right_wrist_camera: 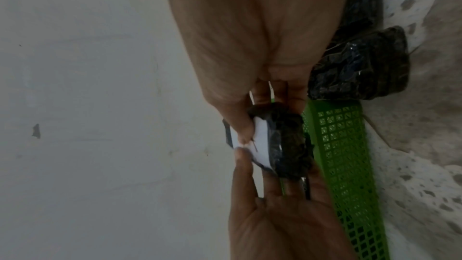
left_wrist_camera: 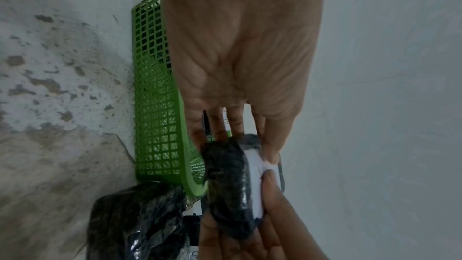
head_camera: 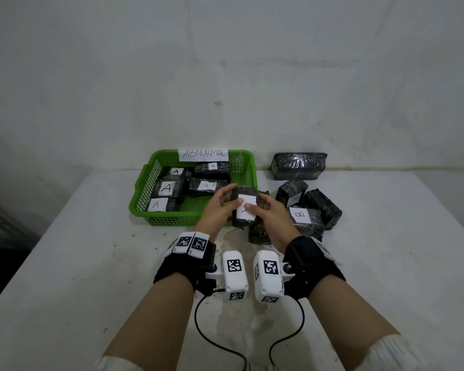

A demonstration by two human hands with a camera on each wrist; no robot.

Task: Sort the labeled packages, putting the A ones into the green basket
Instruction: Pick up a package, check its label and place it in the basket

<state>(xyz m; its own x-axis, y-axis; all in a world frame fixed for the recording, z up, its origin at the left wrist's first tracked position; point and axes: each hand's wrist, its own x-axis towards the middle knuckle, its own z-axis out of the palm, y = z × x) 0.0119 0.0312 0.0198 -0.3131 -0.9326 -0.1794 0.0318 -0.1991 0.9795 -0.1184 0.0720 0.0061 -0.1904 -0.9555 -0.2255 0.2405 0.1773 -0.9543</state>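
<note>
Both hands hold one black wrapped package [head_camera: 245, 192] upright, just in front of the green basket's [head_camera: 145, 195] right front corner. My left hand [head_camera: 229, 196] grips its left side and my right hand [head_camera: 257, 207] its right side. Both thumbs press on its white label [head_camera: 248, 215] and cover most of the letter. In the left wrist view the package [left_wrist_camera: 227, 175] sits between the two hands, beside the basket wall [left_wrist_camera: 160, 106]. The right wrist view shows the same package [right_wrist_camera: 287, 145] and label [right_wrist_camera: 261, 141]. Several packages marked A [head_camera: 166, 188] lie in the basket.
The basket carries a paper sign reading ABNORMAL [head_camera: 203, 153]. To the right lies a pile of black packages, one marked B [head_camera: 300, 215], with a larger one [head_camera: 299, 166] against the wall. Another package [head_camera: 257, 234] lies on the table under my hands.
</note>
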